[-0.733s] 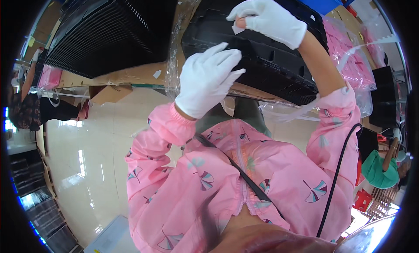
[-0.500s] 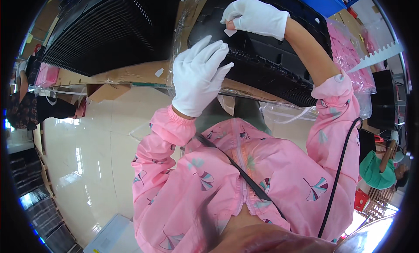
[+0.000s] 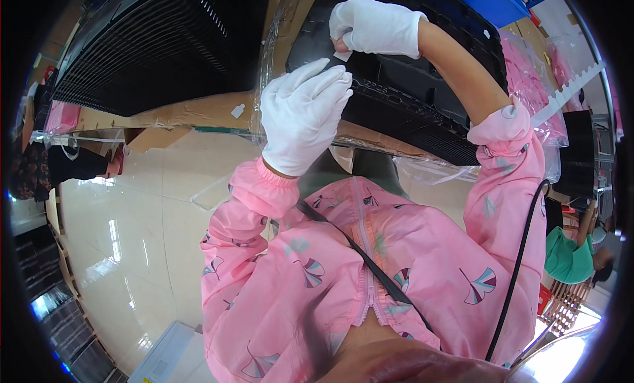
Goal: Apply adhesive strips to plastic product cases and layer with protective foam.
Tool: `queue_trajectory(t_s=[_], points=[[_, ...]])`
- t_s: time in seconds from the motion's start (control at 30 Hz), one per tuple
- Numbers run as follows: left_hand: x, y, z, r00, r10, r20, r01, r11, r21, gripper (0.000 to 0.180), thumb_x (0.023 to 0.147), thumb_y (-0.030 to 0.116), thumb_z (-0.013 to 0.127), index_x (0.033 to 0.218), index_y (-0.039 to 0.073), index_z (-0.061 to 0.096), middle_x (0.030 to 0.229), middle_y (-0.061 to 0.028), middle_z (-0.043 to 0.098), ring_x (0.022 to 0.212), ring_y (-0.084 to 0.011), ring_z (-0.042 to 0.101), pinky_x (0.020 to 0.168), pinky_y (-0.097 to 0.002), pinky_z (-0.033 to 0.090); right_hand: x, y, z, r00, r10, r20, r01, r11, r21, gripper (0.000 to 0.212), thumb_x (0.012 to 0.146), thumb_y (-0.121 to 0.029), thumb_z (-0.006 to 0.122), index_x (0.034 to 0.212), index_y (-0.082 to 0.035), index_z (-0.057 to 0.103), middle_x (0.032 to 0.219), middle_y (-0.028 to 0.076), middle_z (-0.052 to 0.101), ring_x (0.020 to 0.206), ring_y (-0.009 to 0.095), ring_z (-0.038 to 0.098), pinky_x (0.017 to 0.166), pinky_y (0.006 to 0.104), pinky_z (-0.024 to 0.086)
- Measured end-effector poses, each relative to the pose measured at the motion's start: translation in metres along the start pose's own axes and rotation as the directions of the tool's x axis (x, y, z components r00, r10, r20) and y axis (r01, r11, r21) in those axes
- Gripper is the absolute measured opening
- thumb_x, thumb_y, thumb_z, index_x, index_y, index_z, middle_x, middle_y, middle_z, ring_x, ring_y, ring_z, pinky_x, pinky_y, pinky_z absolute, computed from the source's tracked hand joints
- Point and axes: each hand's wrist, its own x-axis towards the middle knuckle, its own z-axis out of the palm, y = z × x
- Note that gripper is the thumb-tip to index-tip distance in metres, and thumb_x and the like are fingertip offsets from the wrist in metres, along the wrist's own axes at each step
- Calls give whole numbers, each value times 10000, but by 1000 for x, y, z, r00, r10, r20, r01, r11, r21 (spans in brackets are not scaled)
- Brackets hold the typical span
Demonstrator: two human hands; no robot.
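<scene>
My right hand (image 3: 380,27), in a white glove with a bare thumb tip showing, pinches a small white label (image 3: 342,55) over a black plastic molded part (image 3: 403,85). My left hand (image 3: 300,118), gloved in white too, hovers at the near left edge of that part. Its fingers are stretched out and lie close together, and I see nothing in them. Whether the left fingertips touch the black surface, I cannot tell.
Another black part with rows of slots (image 3: 165,59) stands on the left of the cardboard-covered table (image 3: 148,111). A loose white tag (image 3: 238,111) lies near the table edge. Pink wrapped pieces (image 3: 518,66) and a blue bin (image 3: 485,3) are at the right. A person in green (image 3: 568,254) is far right.
My right hand has shifted slightly left with the label. My left hand's fingers have drawn closer together and turned a little toward the label.
</scene>
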Motion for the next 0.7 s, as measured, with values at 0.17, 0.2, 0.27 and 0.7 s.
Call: queue_trajectory(t_s=[0.17, 0.2, 0.27, 0.7], points=[[0, 1, -1, 1000, 12, -4, -12, 1000, 8, 224, 669, 35, 735, 868, 109, 666, 922, -14, 681, 902, -243, 644, 717, -320, 489, 0, 4, 7, 999, -40, -22, 38, 997, -69, 135, 773, -84, 601, 864, -13, 672, 846, 123, 644, 782, 259, 633, 735, 328, 494], [0, 0, 0, 1000, 15, -1, -15, 1000, -1, 219, 674, 34, 733, 868, 107, 665, 915, -17, 681, 895, -245, 646, 711, -319, 493, -2, 1, 7, 996, 2, -90, -6, 999, -42, 145, 777, -91, 604, 883, -15, 668, 851, 125, 646, 784, 261, 636, 737, 333, 495], [2, -2, 0, 1000, 20, 3, -19, 999, -32, 203, 682, 29, 726, 862, 98, 663, 901, -26, 682, 883, -252, 649, 711, -322, 500, -7, -9, 8, 971, 94, -221, -91, 996, 21, 169, 785, -105, 612, 922, -18, 659, 860, 129, 649, 790, 264, 642, 741, 344, 497], [27, 11, -13, 725, -686, 62, 489, 450, -747, 249, 885, 80, 596, 1117, -9, 613, 1083, -90, 634, 992, -151, 594, 876, -253, 452, -28, 23, 32, 933, -11, -360, 43, 996, 81, 180, 811, -54, 575, 959, -10, 669, 895, 142, 662, 856, 256, 646, 785, 307, 502]])
